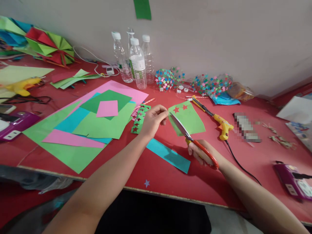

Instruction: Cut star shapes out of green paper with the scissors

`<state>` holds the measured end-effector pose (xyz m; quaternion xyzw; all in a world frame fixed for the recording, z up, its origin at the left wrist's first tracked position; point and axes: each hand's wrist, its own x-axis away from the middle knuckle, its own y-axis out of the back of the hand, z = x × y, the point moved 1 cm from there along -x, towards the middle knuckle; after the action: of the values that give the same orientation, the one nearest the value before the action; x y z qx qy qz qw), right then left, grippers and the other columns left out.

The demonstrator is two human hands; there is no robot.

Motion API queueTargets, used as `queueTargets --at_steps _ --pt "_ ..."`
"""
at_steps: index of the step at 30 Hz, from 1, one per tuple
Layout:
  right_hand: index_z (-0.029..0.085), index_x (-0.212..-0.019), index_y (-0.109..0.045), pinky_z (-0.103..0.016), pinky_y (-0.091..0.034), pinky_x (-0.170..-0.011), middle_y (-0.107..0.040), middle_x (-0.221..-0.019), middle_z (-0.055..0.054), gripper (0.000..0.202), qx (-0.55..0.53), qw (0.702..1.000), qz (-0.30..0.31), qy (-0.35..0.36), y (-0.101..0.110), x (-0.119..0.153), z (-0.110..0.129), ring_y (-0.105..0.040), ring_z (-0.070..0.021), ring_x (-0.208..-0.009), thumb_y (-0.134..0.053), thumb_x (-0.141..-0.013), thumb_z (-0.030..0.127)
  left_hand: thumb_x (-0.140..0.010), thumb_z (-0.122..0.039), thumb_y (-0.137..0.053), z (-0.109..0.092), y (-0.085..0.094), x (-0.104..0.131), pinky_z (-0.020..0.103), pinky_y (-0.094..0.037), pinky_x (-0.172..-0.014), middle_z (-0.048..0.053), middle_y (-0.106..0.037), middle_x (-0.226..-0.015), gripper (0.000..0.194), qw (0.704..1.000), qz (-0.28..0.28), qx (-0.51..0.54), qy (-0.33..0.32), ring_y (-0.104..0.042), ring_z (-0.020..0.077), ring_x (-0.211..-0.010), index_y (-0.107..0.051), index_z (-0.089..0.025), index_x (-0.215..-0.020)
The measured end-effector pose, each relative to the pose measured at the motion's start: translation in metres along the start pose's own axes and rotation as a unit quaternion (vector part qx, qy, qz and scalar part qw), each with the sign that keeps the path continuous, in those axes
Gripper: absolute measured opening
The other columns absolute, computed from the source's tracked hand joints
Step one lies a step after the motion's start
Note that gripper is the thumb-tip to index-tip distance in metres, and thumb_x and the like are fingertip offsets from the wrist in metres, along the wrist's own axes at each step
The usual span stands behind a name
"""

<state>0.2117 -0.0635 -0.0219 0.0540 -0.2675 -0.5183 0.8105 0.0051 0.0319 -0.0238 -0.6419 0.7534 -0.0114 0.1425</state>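
Note:
My right hand (200, 152) grips red-and-yellow-handled scissors (204, 153). Their blades point up and left over the left part of a light green paper sheet (192, 120) that shows two red star shapes near its top. At that sheet's upper left corner, my left hand (154, 118) is pinched closed; its fingertips seem to hold the paper edge. Under the left wrist lies a green strip with star shapes (138, 120), beside some pink pieces. A blue paper strip (169, 155) rests on the table below both hands.
Stacked coloured paper (99, 126) spreads to the left. Several plastic bottles (138, 63) and star-filled clear bundles (212, 84) stand by the wall. A yellow glue gun (223, 126), cutter (201, 105) and purple power strip (293, 180) lie right. A small star (146, 183) sits near the front edge.

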Motion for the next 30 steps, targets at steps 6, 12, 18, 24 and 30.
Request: queueTargets --at_steps 6,12,18,24,30 --pt "0.018 -0.073 -0.054 -0.022 -0.036 -0.041 -0.047 -0.038 0.005 0.054 -0.013 1.000 0.012 0.022 -0.002 0.001 -0.003 -0.041 -0.0084 -0.031 -0.039 -0.088 0.068 -0.077 -0.025 -0.061 -0.001 -0.005 0.004 0.022 -0.038 -0.050 -0.005 -0.050 -0.054 0.011 1.000 -0.020 -0.004 -0.011 -0.046 0.0067 -0.048 -0.057 -0.019 -0.068" --pt "0.018 -0.071 -0.054 -0.024 -0.039 -0.042 -0.048 -0.042 0.003 0.057 -0.019 0.999 0.010 0.046 -0.006 0.002 -0.002 -0.043 -0.0099 -0.035 -0.037 -0.088 0.069 -0.079 -0.024 -0.060 0.001 -0.010 0.008 0.024 -0.038 -0.056 -0.003 -0.049 -0.054 0.021 0.999 -0.020 -0.008 -0.027 -0.046 0.0082 -0.055 -0.051 -0.020 -0.061" --pt "0.019 -0.069 -0.053 -0.025 -0.041 -0.045 -0.048 -0.043 0.002 0.055 -0.015 0.999 0.006 0.043 -0.008 0.004 0.003 -0.044 -0.0109 -0.038 -0.038 -0.087 0.069 -0.080 -0.026 -0.061 0.000 -0.010 0.008 0.025 -0.039 -0.059 -0.003 -0.050 -0.056 0.021 1.000 -0.003 -0.015 -0.021 -0.046 0.0091 -0.057 -0.052 -0.020 -0.062" --pt "0.018 -0.075 -0.055 -0.022 -0.038 -0.041 -0.044 -0.040 0.005 0.053 -0.023 0.999 -0.001 0.022 -0.009 0.005 0.004 -0.041 -0.0092 -0.034 -0.040 -0.087 0.067 -0.078 -0.026 -0.061 -0.001 -0.010 0.009 0.025 -0.039 -0.059 -0.003 -0.050 -0.056 0.020 1.000 0.003 -0.028 -0.012 -0.047 0.0097 -0.057 -0.053 -0.020 -0.061" --pt "0.019 -0.071 -0.051 -0.020 -0.034 -0.037 -0.043 -0.036 0.007 0.053 -0.037 0.999 -0.018 -0.024 -0.010 0.006 0.007 -0.037 -0.0078 -0.030 -0.040 -0.085 0.069 -0.079 -0.026 -0.062 0.001 -0.010 0.008 0.024 -0.039 -0.059 -0.003 -0.050 -0.056 0.021 0.999 0.004 -0.029 -0.014 -0.047 0.0092 -0.057 -0.053 -0.020 -0.061"
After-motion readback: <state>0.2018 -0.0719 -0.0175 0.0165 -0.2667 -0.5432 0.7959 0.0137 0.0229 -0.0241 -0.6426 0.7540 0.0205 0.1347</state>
